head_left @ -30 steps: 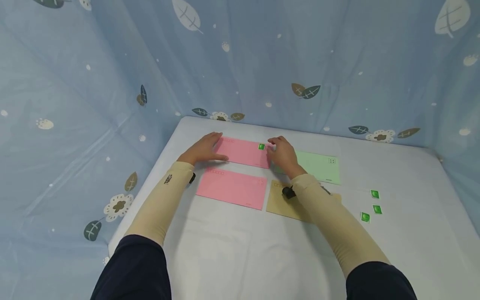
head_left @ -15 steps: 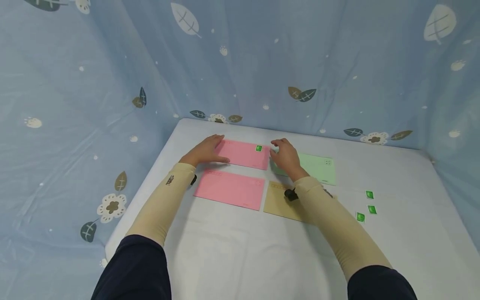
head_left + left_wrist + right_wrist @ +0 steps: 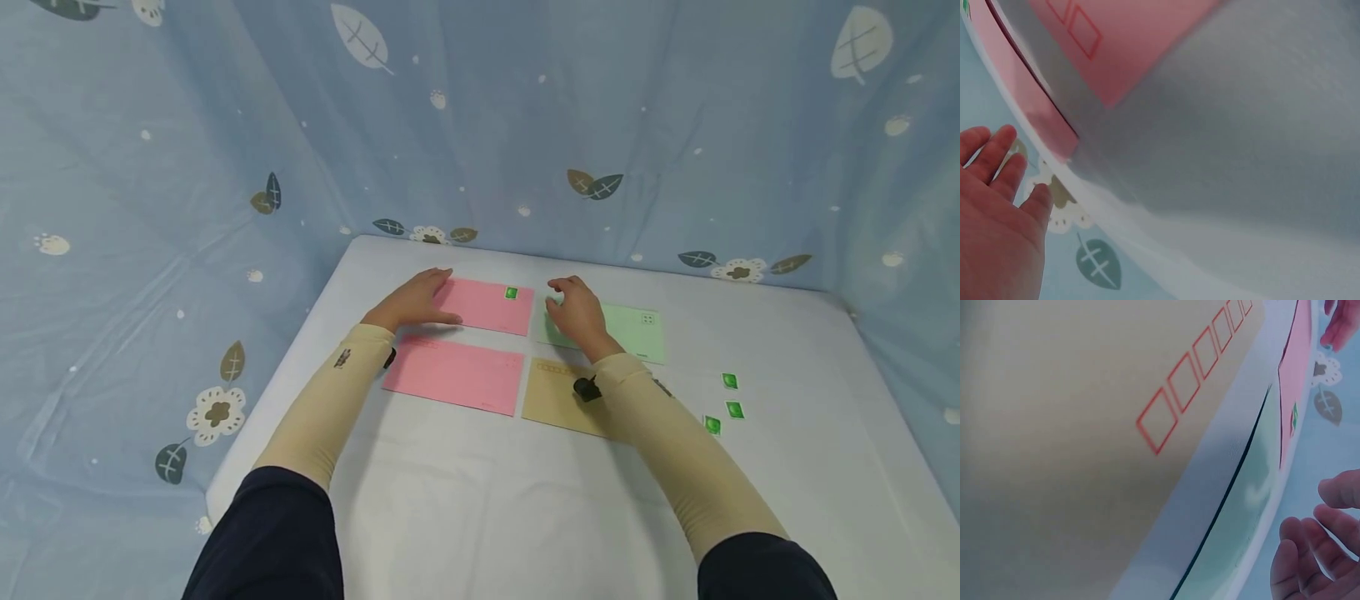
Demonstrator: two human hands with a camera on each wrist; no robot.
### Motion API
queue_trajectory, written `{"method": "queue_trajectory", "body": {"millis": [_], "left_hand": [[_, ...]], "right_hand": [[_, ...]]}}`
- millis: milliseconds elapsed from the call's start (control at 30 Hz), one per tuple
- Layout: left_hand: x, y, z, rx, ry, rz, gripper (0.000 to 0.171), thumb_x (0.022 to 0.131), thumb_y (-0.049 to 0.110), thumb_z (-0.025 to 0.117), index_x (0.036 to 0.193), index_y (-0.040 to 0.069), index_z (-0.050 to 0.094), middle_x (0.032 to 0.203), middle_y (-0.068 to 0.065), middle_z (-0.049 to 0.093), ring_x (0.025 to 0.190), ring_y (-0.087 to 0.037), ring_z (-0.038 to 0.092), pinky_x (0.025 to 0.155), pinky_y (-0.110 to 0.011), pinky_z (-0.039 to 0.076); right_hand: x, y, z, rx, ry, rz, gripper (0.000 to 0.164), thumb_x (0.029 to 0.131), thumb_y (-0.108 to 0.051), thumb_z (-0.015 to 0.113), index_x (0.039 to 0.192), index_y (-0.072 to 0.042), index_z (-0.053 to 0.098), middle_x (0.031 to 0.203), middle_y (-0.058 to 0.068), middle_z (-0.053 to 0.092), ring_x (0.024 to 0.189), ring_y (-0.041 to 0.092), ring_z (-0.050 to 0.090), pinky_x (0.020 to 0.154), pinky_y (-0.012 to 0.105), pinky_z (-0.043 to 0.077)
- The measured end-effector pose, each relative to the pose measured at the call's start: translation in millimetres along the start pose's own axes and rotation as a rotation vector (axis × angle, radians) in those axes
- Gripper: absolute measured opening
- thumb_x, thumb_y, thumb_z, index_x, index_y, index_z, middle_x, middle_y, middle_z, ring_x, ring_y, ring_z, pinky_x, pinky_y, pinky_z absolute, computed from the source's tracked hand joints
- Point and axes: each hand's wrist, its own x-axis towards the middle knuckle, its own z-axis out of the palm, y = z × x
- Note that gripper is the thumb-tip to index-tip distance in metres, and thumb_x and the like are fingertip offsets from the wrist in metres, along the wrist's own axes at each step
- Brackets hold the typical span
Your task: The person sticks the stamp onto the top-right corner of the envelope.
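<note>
My left hand (image 3: 412, 302) lies over the left end of the far pink envelope (image 3: 487, 310), thumb and fingers spread; whether it touches the paper, I cannot tell. A green stamp (image 3: 512, 293) sits in that envelope's upper right corner. Just past its right edge, my right hand (image 3: 579, 315) is above the left part of the green envelope (image 3: 637, 333). Its fingers are loosely bent with nothing between them, as the right wrist view also shows of this hand (image 3: 1322, 562). In the left wrist view, the left hand (image 3: 997, 225) holds nothing.
A second pink envelope (image 3: 453, 375) lies nearer, with a tan envelope (image 3: 555, 396) beside it, partly hidden under the right forearm. Three loose green stamps, one of them the nearest stamp (image 3: 712, 426), lie on the white table (image 3: 465, 500) at right. A blue patterned curtain (image 3: 480, 125) surrounds the table.
My right hand has come off the far pink envelope's right edge and moved slightly right, over the green one. The left hand stays nearly in place. The head view has shifted a little.
</note>
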Motion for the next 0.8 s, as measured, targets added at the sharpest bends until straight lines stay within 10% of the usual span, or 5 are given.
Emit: {"method": "queue_trajectory", "body": {"millis": [800], "left_hand": [[0.8, 27.3, 3.7, -0.009, -0.005, 0.013, 0.116, 0.079, 0.064, 0.079, 0.164, 0.013, 0.019, 0.169, -0.012, 0.019, 0.156, -0.028, 0.015, 0.125, -0.047, 0.019]], "right_hand": [[-15.0, 16.6, -10.9, -0.019, 0.029, 0.008, 0.04, 0.102, -0.019, 0.059, 0.138, -0.002, 0.061, 0.131, 0.018, 0.059, 0.096, 0.032, 0.064, 0.088, 0.048, 0.053]]}}
